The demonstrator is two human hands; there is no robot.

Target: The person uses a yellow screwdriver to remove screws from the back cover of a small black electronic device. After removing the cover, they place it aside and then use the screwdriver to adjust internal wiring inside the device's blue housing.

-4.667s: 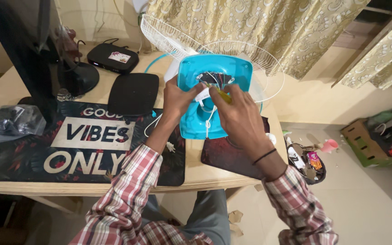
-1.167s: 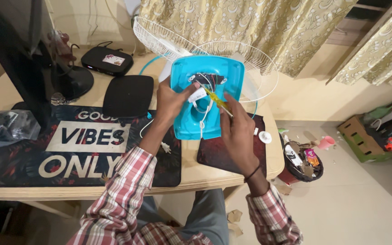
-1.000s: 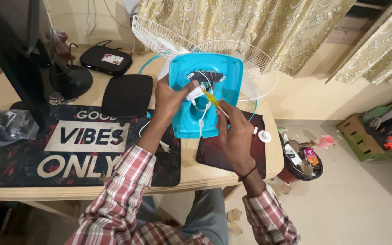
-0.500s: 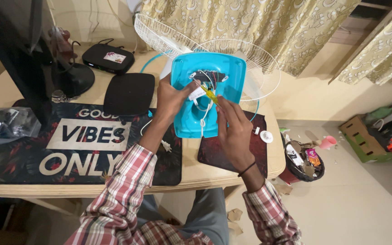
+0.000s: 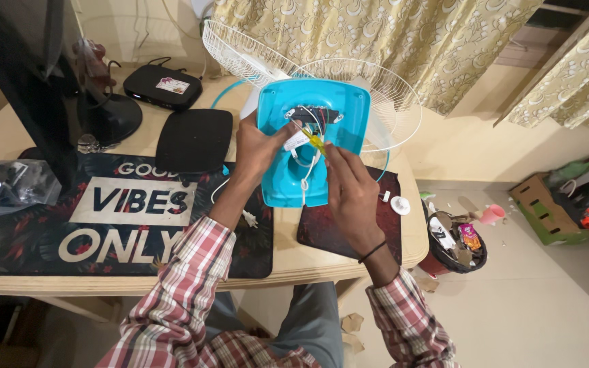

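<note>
At the far left of the frame a clear plastic bag point(image 5: 9, 187) with dark parts lies on the wooden surface point(image 5: 288, 255), beside the black foot of a monitor point(image 5: 107, 116). Further right lies a dark desk mat point(image 5: 117, 218) with large white letters, and above it, toward the upper left, a small black box point(image 5: 163, 86) and a black square pad point(image 5: 194, 140).

In the middle of the frame is the turquoise fan base point(image 5: 308, 136), turned with its open underside up, near the upper centre. The left hand point(image 5: 257, 150) has its grip closed on the left edge of this base and steadies it. The right hand point(image 5: 349, 187) has its grip pinched together on a yellow-handled tool point(image 5: 313, 142), whose tip goes into the opening among the thin wires point(image 5: 311, 123).

The base looks like a light, stiff plastic shell, smooth and maybe a little slippery, so the rim is the safe place to hold it. The wires inside seem soft and fragile; I think they should not be pulled.

Behind the base, the white wire fan guards point(image 5: 369, 95) lean against the curtain point(image 5: 376, 34). At the right, on the floor, stands a small bin point(image 5: 455, 242) full of scraps, and a cardboard box point(image 5: 547, 208) is at the far right.
</note>
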